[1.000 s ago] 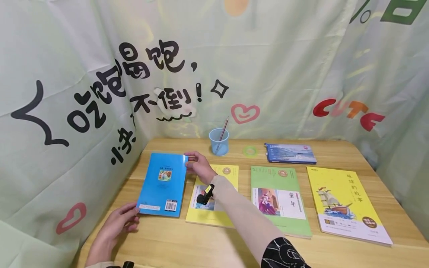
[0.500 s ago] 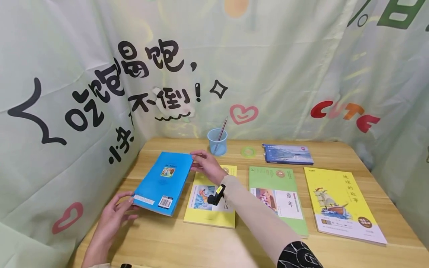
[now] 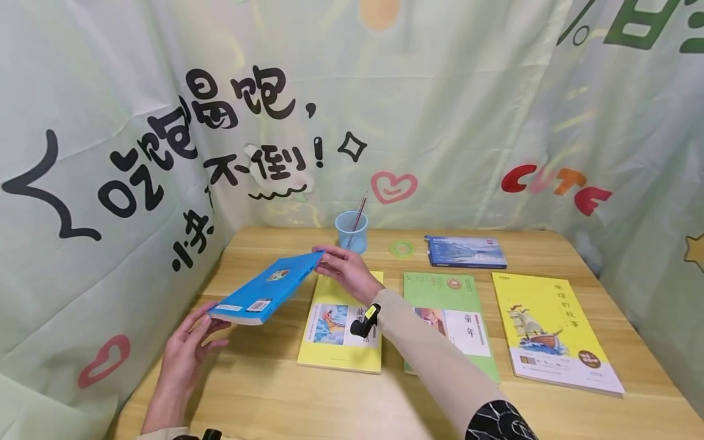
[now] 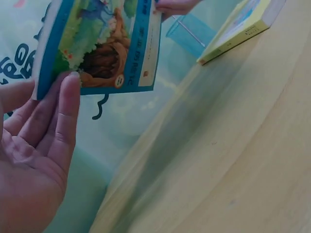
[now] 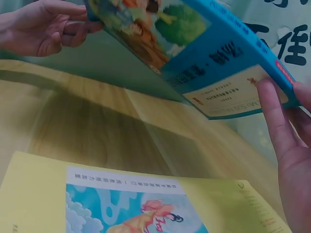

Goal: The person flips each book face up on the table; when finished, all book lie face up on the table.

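A blue paperback book [image 3: 269, 287] is held tilted above the left side of the table, its back cover with a barcode facing up. My left hand [image 3: 187, 345] pinches its near left corner between thumb and fingers. At the far right corner my right hand [image 3: 352, 275] grips the edge by the spine. From below, the left wrist view shows the illustrated front cover [image 4: 104, 46] and the right hand at the other end. In the right wrist view, fingers [image 5: 274, 116] lie against the cover near the spine.
To the right lie a yellow book [image 3: 335, 357], partly under my right forearm, a green book [image 3: 440, 287] and a yellow ship-cover book [image 3: 550, 330]. Behind them are a blue cup [image 3: 346, 229] with a pencil, a green tape roll [image 3: 402, 249] and a blue box [image 3: 467, 252]. Printed cloth surrounds the table.
Both hands have lifted the blue book off the table and tipped it, so its back cover now shows at a flatter angle with the spine in sight. The other books stay put.
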Demonstrator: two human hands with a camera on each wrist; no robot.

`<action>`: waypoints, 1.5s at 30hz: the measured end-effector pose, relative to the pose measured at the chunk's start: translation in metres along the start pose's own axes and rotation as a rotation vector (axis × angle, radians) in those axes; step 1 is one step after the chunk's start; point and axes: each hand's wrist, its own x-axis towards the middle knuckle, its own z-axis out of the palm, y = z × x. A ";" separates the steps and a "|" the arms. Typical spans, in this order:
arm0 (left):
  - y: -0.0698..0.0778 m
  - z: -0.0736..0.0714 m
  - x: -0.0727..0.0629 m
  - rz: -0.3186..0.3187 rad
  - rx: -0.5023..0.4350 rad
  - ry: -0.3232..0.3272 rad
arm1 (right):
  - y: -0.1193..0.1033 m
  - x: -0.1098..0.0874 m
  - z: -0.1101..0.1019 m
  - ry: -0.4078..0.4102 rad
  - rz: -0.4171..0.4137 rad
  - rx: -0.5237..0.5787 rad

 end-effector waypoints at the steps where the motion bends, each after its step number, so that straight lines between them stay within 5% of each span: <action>1: -0.001 -0.001 0.001 0.006 -0.024 -0.003 | -0.001 0.000 -0.001 -0.006 0.000 0.005; 9: -0.004 0.004 0.005 0.081 -0.086 0.062 | -0.007 0.003 -0.002 -0.012 -0.011 0.021; 13: -0.002 0.012 0.007 0.111 -0.099 0.169 | -0.010 0.004 0.000 0.011 -0.035 0.005; 18: 0.006 0.022 0.010 0.057 -0.069 0.360 | -0.015 0.006 0.003 0.060 -0.081 -0.083; 22: 0.011 0.026 0.012 -0.010 0.003 0.424 | -0.020 0.006 0.004 0.094 -0.106 -0.184; 29: 0.014 0.031 0.011 -0.026 0.088 0.411 | -0.018 0.006 0.002 0.118 -0.107 -0.244; 37: 0.007 0.028 0.005 0.016 0.124 0.210 | -0.013 0.005 0.001 0.169 -0.076 -0.379; 41: 0.004 0.026 0.004 0.023 0.154 0.134 | -0.011 0.002 0.000 0.105 -0.019 -0.367; 45: 0.004 0.026 0.004 -0.048 0.260 0.108 | -0.011 0.000 -0.002 -0.010 0.037 -0.348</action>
